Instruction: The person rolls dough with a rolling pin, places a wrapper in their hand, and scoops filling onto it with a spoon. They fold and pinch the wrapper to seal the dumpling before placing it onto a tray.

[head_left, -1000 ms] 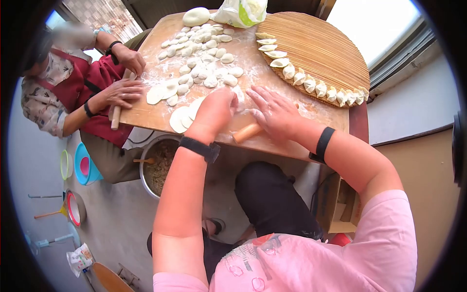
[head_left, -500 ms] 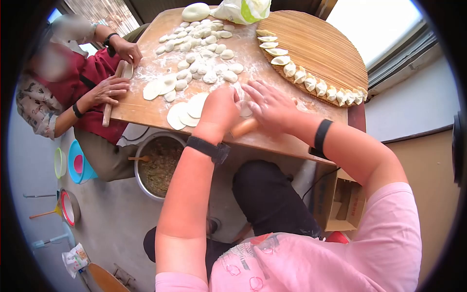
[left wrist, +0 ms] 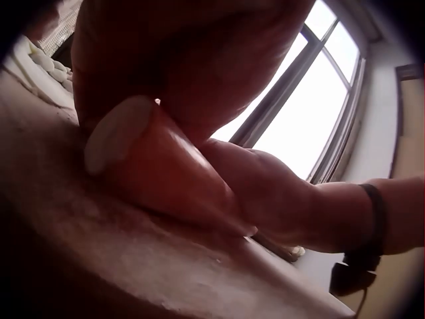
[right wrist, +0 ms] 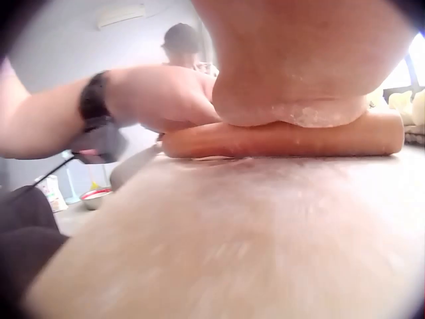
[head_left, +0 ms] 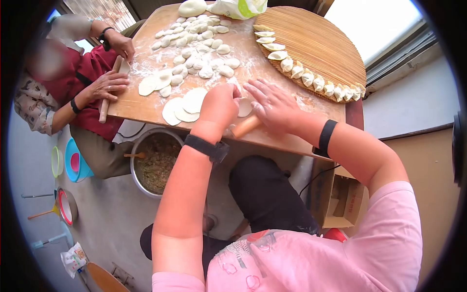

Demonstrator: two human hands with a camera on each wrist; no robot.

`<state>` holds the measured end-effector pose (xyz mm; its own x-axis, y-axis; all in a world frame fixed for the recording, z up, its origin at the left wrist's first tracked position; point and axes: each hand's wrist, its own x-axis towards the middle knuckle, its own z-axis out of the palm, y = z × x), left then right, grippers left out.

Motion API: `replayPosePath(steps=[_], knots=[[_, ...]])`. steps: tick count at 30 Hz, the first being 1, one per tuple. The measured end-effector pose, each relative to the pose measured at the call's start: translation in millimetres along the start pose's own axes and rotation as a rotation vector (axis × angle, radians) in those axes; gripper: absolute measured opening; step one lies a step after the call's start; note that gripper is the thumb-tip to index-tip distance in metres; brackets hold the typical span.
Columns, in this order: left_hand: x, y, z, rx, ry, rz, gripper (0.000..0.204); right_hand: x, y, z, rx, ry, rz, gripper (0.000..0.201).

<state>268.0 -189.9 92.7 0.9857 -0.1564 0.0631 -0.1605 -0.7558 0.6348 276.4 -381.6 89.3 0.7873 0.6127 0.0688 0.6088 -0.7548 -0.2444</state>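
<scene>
My right hand (head_left: pixel 272 103) lies flat over a wooden rolling pin (head_left: pixel 246 126), fingers straight, palm pressing it down on the floured board (head_left: pixel 311 131). In the right wrist view the heel of that palm rests on the rolling pin (right wrist: pixel 285 141). Close on its left, my left hand (head_left: pixel 220 104) has curled fingers and pinches the edge of a round dough wrapper (head_left: pixel 245 107). Part of the wrapper is hidden by the hands. Several rolled wrappers (head_left: pixel 171 112) lie overlapped left of my left hand.
Flattened dough pieces (head_left: pixel 205 72) cover the board's middle. Folded dumplings (head_left: pixel 307 79) line the near edge of a round slatted tray (head_left: pixel 316 44). At left, another person's hands (head_left: pixel 108 85) work a second rolling pin (head_left: pixel 104 111). A bowl of filling (head_left: pixel 155 165) stands below the board.
The rolling pin has shifted slightly toward the left under my right hand, and more of the wrapper shows between my hands. The other person's hands have moved left with their pin.
</scene>
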Motion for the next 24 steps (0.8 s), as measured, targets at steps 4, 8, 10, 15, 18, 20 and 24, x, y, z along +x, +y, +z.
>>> replayPosePath(steps=[4,8,10,15,18,20,24], knots=[[-6.7,16.4,-12.8,0.065,-0.108,-0.063,0.017,40.9,23.4,14.6,-0.177,0.070,-0.100,0.051],[-3.9,12.8,-11.5,0.076,-0.058,-0.023,0.016,69.2,21.7,12.3,-0.226,0.111,-0.114,0.052],[-2.3,14.4,-7.3,0.028,-0.056,0.012,0.016,49.6,18.9,9.5,-0.408,0.066,-0.190,0.052],[-8.5,-1.6,7.1,0.021,0.003,0.050,0.017,-13.0,11.4,-4.9,-0.010,-0.019,0.001,0.053],[-11.7,7.5,-3.0,0.024,-0.065,0.004,0.014,28.2,19.4,10.4,-0.082,0.039,0.005,0.051],[-12.5,7.7,-5.5,0.058,-0.039,0.001,0.012,50.4,23.9,7.8,-0.414,0.010,-0.166,0.050],[-11.9,8.0,-1.6,0.089,-0.011,0.044,0.014,37.8,26.2,15.5,-0.220,0.069,-0.103,0.052]])
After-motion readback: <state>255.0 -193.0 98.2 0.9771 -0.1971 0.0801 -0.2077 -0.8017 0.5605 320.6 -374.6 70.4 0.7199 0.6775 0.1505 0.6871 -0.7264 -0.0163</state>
